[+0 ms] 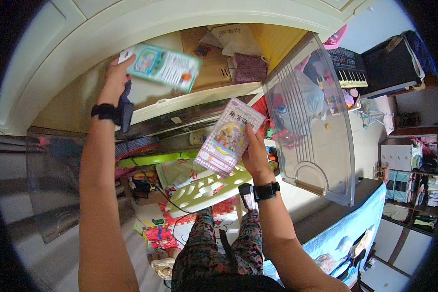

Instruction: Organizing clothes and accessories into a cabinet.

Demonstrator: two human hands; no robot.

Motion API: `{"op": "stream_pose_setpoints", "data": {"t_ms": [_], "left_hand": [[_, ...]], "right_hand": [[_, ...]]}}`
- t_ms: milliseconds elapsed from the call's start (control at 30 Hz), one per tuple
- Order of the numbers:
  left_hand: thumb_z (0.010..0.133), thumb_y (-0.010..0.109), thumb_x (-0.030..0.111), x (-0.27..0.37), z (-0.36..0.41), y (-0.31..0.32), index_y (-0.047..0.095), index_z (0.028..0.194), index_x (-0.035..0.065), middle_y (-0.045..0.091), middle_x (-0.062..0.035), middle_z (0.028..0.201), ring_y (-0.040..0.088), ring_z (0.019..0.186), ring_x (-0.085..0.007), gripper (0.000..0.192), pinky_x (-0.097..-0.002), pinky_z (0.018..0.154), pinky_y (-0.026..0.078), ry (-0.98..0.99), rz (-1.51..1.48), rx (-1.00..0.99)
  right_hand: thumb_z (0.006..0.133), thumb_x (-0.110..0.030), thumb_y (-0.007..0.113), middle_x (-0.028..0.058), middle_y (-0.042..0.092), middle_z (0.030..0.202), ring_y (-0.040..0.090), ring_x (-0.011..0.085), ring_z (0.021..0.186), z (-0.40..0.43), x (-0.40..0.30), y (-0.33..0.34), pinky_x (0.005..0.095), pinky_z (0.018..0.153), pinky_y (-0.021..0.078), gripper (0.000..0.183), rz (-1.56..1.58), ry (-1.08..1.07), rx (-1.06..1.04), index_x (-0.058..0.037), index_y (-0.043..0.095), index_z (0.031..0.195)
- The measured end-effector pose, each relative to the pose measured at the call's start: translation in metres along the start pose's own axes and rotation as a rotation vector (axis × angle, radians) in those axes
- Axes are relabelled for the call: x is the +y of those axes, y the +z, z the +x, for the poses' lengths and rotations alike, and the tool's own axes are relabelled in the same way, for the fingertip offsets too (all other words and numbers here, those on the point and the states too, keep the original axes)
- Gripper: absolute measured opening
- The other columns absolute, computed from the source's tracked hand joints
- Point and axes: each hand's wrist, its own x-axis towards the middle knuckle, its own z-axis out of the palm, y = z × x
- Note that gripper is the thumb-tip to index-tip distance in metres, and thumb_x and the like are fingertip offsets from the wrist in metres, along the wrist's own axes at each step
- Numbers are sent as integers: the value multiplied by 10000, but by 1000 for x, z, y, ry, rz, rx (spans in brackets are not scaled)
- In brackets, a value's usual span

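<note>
My left hand (115, 78) grips the left end of a flat green-and-white package (164, 66) with printed pictures and writing. It holds the package inside the cabinet compartment (200, 75), over the shelf. Lower and to the right, my right hand (256, 157) is closed around the right edge of a pale purple box (229, 140) with cartoon figures and writing on its front. That box is tilted, in front of the lower drawers. A dark checked cloth item (250, 68) and a white bag (233, 36) lie deeper in the compartment.
A clear door (314, 124) stands open at the right, another clear door (54, 175) at the left. Below me are a pale green plastic chair (208, 191) and toys on a red play mat (162, 235). An electronic keyboard (350, 73) and a blue-covered bed (335, 241) are at the right.
</note>
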Motion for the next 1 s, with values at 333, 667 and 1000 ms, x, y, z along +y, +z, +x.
{"op": "stream_pose_setpoints", "data": {"t_ms": [333,667,1000], "left_hand": [[757,763,185,-12,-100,110,674,990,-17,688,-48,868,614,746,-126,321,-280,701,497,12,379,-847],[838,614,215,-55,55,186,691,942,2,682,-196,933,664,857,-327,249,-399,765,514,414,868,-312],[922,565,262,-81,92,229,595,1160,23,663,-147,989,616,883,-253,339,-382,788,495,665,1244,-272]], "right_hand": [[937,-236,587,89,614,1158,609,167,989,11,27,30,312,834,519,392,-115,207,-196,-7,494,1241],[945,-108,558,92,606,1179,587,157,1016,2,26,2,285,874,482,335,-77,46,-25,0,482,1253],[946,-104,551,95,604,1188,593,168,1027,-7,11,-23,292,900,475,337,-11,33,6,4,480,1258]]}}
